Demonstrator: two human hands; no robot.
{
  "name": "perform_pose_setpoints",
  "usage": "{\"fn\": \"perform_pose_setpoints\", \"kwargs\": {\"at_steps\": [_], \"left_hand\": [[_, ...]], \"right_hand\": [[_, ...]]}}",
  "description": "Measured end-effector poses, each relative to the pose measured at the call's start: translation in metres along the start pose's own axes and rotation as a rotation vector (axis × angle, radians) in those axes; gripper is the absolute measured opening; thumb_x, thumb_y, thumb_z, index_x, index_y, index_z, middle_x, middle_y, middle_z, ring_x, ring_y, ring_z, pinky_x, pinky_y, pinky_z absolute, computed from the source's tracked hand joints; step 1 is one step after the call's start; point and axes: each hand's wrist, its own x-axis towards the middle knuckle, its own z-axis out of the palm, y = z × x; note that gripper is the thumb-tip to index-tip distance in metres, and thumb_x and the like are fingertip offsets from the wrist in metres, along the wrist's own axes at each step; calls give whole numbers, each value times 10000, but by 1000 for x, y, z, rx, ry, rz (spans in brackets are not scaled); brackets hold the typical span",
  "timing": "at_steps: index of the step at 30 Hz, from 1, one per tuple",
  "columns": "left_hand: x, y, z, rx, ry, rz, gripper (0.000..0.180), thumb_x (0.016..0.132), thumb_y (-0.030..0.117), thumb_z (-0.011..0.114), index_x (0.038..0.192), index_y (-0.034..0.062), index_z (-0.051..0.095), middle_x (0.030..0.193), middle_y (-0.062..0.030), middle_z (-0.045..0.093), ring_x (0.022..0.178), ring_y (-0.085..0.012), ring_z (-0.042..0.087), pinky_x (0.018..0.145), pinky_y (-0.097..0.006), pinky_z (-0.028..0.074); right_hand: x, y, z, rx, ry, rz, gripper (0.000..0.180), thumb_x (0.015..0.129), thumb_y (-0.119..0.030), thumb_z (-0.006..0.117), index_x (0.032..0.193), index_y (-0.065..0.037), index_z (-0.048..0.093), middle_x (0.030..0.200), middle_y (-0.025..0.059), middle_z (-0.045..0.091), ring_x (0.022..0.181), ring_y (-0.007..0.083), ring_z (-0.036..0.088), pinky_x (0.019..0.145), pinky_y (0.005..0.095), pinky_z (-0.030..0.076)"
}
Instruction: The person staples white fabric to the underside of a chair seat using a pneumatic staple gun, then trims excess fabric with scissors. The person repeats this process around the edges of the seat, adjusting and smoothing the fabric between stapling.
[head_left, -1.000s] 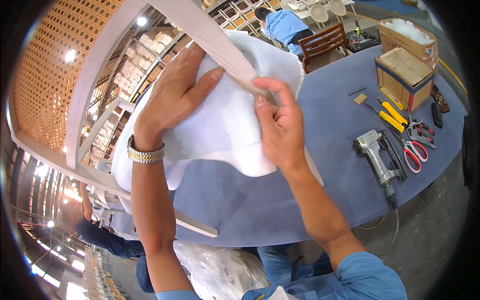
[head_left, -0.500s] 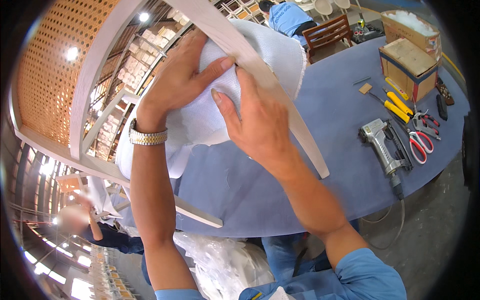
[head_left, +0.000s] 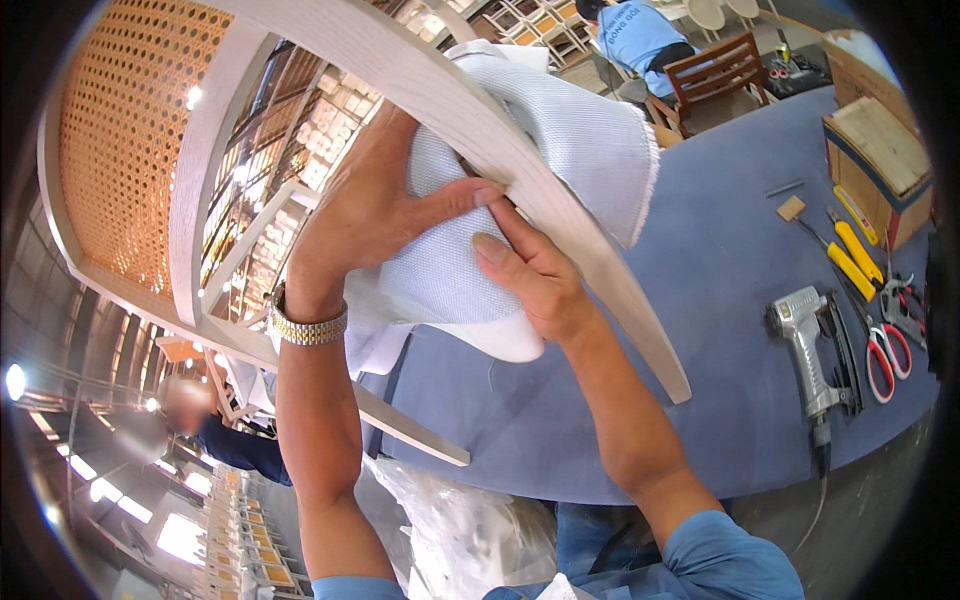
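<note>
A whitewashed wooden chair (head_left: 535, 175) lies tipped on the table, its woven cane back (head_left: 135, 140) at the upper left. Pale blue-grey fabric (head_left: 455, 270) covers the seat and wraps round the frame, with a frayed edge hanging beyond the leg. My left hand (head_left: 365, 215) lies over the fabric, thumb stretched to where the cloth meets the wood; its other fingers are partly hidden. Close beside it, my right hand (head_left: 540, 275) pinches the fabric between thumb and fingers against the frame, touching my left thumb. A white rounded seat edge (head_left: 505, 338) shows below the cloth.
On the blue-grey tabletop (head_left: 560, 430), right side, lie a staple gun (head_left: 805, 345) with its hose, scissors (head_left: 888, 362), pliers (head_left: 903, 305) and yellow-handled tools (head_left: 853, 262). A cardboard box (head_left: 875, 150) stands behind them. Two people (head_left: 640, 40) work nearby. Plastic wrap (head_left: 465, 530) hangs below.
The view has shifted, so chair and tools appear lower and further right. My right thumb and fingers have drawn in closer on the fabric; my left hand stays on it.
</note>
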Motion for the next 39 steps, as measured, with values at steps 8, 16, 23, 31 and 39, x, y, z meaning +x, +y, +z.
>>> {"fn": "perform_pose_setpoints", "kwargs": {"at_steps": [8, 16, 23, 31, 39], "left_hand": [[-4, -5, 11, 230, 195, 76, 951, 714, 658, 812, 1312, -38, 562, 1209, -271, 631, 1189, -462, 565, 1028, -495, 453], [-4, -10, 20, 249, 185, 9, 1143, 697, 824, 709, 1428, -29, 496, 1402, -313, 547, 1380, -501, 447, 1128, -536, 392], [13, -79, -36, 76, -294, -52, 661, 1048, 537, 429, 1560, 120, 402, 1567, -202, 438, 1452, -369, 415, 1204, -426, 328], [37, -37, -3, -19, -76, -238, 474, 1074, 314, 421, 1470, 66, 508, 1470, -224, 526, 1385, -350, 480, 1164, -399, 367], [-22, 15, 12, 448, 136, -70, 513, 1049, 353, 491, 1439, 19, 503, 1509, -240, 475, 1399, -468, 436, 1120, -557, 400]], "right_hand": [[-16, -3, 23, 76, 182, 100, 387, 1087, -304, 520, 1261, 39, 565, 1048, -5, 587, 934, 73, 509, 833, 243, 437], [-17, -32, 38, -725, 391, -90, 407, 1082, -340, 531, 855, -4, 571, 664, -6, 426, 652, 83, 367, 574, 297, 339], [-18, -31, 41, -782, 366, -159, 397, 1084, -283, 528, 797, -9, 501, 667, 4, 410, 656, 83, 356, 575, 290, 325], [-18, -20, 44, -587, 488, -211, 350, 1080, -247, 539, 831, -3, 550, 677, -8, 434, 659, 74, 367, 571, 270, 317], [-13, -22, 36, -634, 501, -337, 292, 1063, -212, 572, 970, 55, 647, 695, 35, 539, 646, 88, 449, 581, 265, 387]]}}
